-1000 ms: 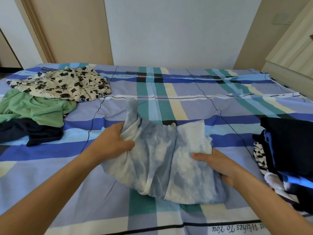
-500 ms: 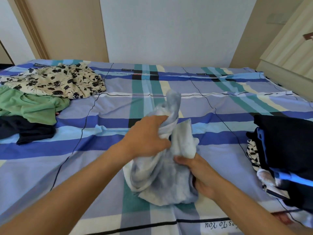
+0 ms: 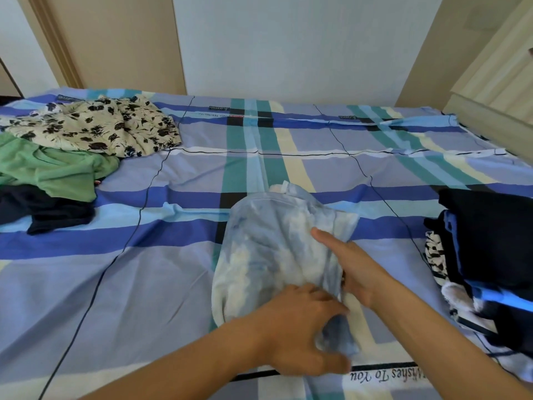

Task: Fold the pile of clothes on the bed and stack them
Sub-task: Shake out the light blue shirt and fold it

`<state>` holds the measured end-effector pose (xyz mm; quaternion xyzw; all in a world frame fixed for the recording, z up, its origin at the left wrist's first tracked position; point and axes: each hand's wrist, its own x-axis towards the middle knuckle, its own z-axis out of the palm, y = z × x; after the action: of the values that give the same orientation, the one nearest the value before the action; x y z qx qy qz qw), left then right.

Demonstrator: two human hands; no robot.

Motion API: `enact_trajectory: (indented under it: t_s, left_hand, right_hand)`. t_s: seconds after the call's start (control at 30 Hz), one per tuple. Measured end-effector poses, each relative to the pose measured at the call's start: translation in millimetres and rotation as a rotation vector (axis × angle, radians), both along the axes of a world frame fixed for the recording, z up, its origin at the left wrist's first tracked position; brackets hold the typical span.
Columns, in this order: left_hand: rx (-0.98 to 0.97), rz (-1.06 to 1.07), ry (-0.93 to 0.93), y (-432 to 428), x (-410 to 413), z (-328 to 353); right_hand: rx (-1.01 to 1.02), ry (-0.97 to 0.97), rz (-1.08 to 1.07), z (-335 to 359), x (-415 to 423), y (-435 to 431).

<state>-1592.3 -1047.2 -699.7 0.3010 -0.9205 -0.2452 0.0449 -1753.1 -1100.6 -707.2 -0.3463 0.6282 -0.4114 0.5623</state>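
A pale blue and white tie-dye garment (image 3: pixel 268 249) lies folded into a narrow strip in the middle of the plaid bed (image 3: pixel 173 269). My left hand (image 3: pixel 300 327) grips its near end, which is bunched in my fingers. My right hand (image 3: pixel 354 267) lies flat along its right edge, thumb on top of the cloth. A stack of folded dark and blue clothes (image 3: pixel 490 255) sits at the right. Unfolded clothes lie at the far left: a floral cream piece (image 3: pixel 95 127), a green one (image 3: pixel 54 168), and a dark navy one (image 3: pixel 43 209).
The bed fills the view, with a white wall behind it and a wooden headboard or cabinet (image 3: pixel 496 90) at the far right. The sheet's near edge (image 3: pixel 386 375) carries printed lettering.
My left hand carried the garment's left half over to the right, then came down to its near end. The garment went from a wide spread to a narrow strip. My right hand stayed on the right edge.
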Motion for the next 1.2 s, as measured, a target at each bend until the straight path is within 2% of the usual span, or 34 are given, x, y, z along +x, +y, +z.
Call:
enact_trajectory:
  t_s: [0.1,0.17,0.23,0.27,0.3,0.33,0.37,0.4,0.43,0.47,0.53,0.6,0.7,0.73,0.8,0.9,0.97,1.03,1.1,1.2]
  left_hand:
    - [0.102,-0.095,0.044,4,-4,6]
    - [0.223,-0.052,0.248,3,-2,24]
    - [0.169,0.132,0.537,-6,6,37]
    - [0.054,0.308,0.585,-14,12,39]
    - [-0.099,0.507,0.508,-23,22,37]
    - [-0.186,0.675,0.325,-32,32,31]
    - [-0.139,0.787,0.130,-37,43,22]
    - [-0.010,0.832,0.003,-41,53,12]
    - [0.123,0.838,-0.018,-43,61,3]
    - [0.214,0.826,0.031,-44,64,-4]
    - [0.257,0.769,0.181,-46,65,-10]
    - [0.250,0.684,0.277,-45,61,-9]
    - [0.178,0.557,0.265,-45,56,-11]
    - [0.146,0.510,0.243,-43,53,-12]
    - [0.090,0.428,0.197,-40,51,-12]
    - [0.075,0.319,0.193,-38,49,-9]
    - [0.133,0.283,0.226,-36,54,-8]
    - [0.240,0.340,0.267,-35,59,-6]
    - [0.335,0.476,0.280,-34,63,0]
    - [0.495,0.607,0.145,-37,71,9]
  right_hand:
    - [-0.038,0.034,-0.010,-2,5,2]
    - [-0.036,0.159,0.046,-15,10,16]
    - [0.061,0.319,0.140,-18,12,32]
    - [0.054,0.267,0.140,-19,9,25]
    - [-0.004,0.113,0.094,-18,5,10]
    - [0.011,0.047,0.114,-13,0,0]
    - [0.025,0.009,0.146,-4,-5,0]
    - [0.021,-0.003,0.239,6,-14,7]
    - [0.013,0.006,0.311,9,-12,8]
    - [0.022,0.055,0.362,16,-17,11]
    - [0.017,0.170,0.459,26,-25,16]
    - [-0.038,0.289,0.356,38,-40,13]
    - [-0.132,0.505,0.091,43,-57,3]
    - [-0.204,0.516,0.071,42,-60,1]
    - [-0.312,0.508,0.176,40,-61,-6]
    - [-0.236,0.559,0.477,33,-55,-13]
    - [-0.176,0.534,0.619,28,-51,-14]
    - [-0.143,0.498,0.652,23,-50,-13]
    - [-0.071,0.467,0.593,22,-53,-13]
    - [0.069,0.361,0.604,21,-57,-12]
